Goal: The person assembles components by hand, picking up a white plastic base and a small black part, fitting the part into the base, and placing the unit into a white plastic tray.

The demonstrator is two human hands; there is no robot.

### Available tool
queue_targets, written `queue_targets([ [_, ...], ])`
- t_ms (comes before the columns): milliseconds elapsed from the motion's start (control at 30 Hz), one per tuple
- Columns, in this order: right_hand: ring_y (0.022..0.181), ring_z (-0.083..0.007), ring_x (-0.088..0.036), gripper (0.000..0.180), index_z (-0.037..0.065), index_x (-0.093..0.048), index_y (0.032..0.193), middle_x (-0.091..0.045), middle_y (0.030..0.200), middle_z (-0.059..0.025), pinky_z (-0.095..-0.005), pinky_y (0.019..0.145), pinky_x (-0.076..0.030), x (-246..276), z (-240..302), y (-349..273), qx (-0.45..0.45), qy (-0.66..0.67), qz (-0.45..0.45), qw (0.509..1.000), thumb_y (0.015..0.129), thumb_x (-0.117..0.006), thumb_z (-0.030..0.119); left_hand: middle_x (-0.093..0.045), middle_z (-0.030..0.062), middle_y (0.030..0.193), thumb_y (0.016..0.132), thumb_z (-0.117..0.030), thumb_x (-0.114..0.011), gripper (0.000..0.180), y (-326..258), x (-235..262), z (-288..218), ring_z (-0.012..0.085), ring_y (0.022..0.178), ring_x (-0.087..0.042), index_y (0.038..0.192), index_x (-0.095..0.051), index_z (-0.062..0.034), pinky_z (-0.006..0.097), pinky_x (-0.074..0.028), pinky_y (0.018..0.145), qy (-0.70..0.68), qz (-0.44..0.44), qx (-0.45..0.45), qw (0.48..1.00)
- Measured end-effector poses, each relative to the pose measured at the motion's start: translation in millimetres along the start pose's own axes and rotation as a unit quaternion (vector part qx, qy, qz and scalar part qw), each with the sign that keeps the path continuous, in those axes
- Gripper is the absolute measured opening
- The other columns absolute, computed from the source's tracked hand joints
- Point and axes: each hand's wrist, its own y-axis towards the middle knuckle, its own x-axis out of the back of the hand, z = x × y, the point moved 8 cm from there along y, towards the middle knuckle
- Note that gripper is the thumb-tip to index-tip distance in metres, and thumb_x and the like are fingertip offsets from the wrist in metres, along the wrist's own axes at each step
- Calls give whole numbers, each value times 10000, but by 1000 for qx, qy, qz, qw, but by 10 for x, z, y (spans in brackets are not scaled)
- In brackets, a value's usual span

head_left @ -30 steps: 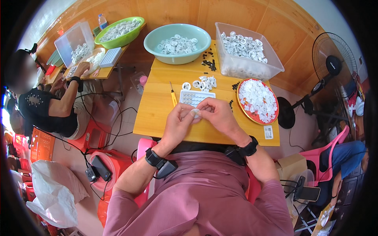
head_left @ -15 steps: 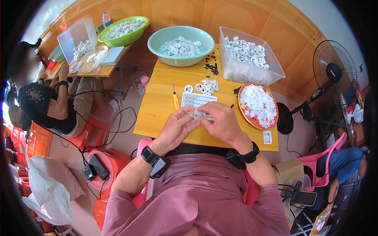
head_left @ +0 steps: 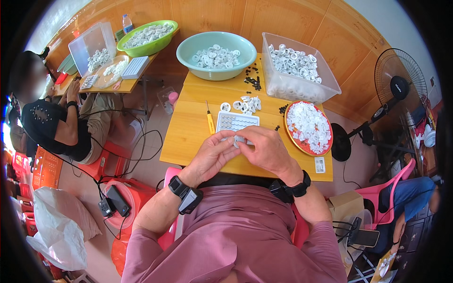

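My left hand (head_left: 211, 156) and my right hand (head_left: 265, 150) meet over the near edge of the yellow table (head_left: 188, 137), fingertips pinched together on a small white ring part (head_left: 237, 140). Just beyond them lies a white grid tray (head_left: 237, 121) with round parts in its cells. A few loose white rings (head_left: 245, 104) lie behind the tray, and a yellow-handled screwdriver (head_left: 209, 120) rests left of it. Both wrists wear black bands.
A teal basin (head_left: 216, 49), a clear bin (head_left: 297, 70) and a red plate (head_left: 309, 126) hold several white rings. Small black parts (head_left: 254, 81) are scattered behind. Another person (head_left: 52, 122) sits at a second table to the left. A standing fan (head_left: 396, 89) is on the right.
My hands have stayed at the near table edge, working the small white part between the fingertips. The person at the left has lowered an arm.
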Motion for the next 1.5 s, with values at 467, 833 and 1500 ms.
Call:
queue_targets([
  [467, 732, -313, -673, 263, 40, -693, 1051, -687, 880, -130, -374, 653, -551, -22, 102, -4, 73, -23, -29, 997, 789, -706, 53, -603, 114, 1227, 1004, -108, -590, 274, 6, -9, -19, 185, 1130, -624, 1252, -524, -11, 325, -536, 1011, -9, 2, -9, 1000],
  [833, 914, -333, -668, 207, 45, -644, 953, -693, 1015, -126, -405, 802, -521, -48, 14, 32, 28, 32, -37, 998, 773, -739, 79, -615, 143, 1207, 971, -79, -629, 333, -7, -8, -139, 274, 1108, -642, 1268, -491, -15, 365, -534, 992, -20, -24, -54, 998],
  [1500, 825, -249, -690, 134, 60, -710, 917, -713, 913, -92, -330, 725, -517, -56, -225, 74, -31, 110, 37, 993, 792, -745, 94, -619, 136, 1226, 1023, -118, -552, 290, -28, -33, -31, 237, 1092, -664, 1290, -495, -22, 332, -566, 945, 24, 0, -19, 1000],
])
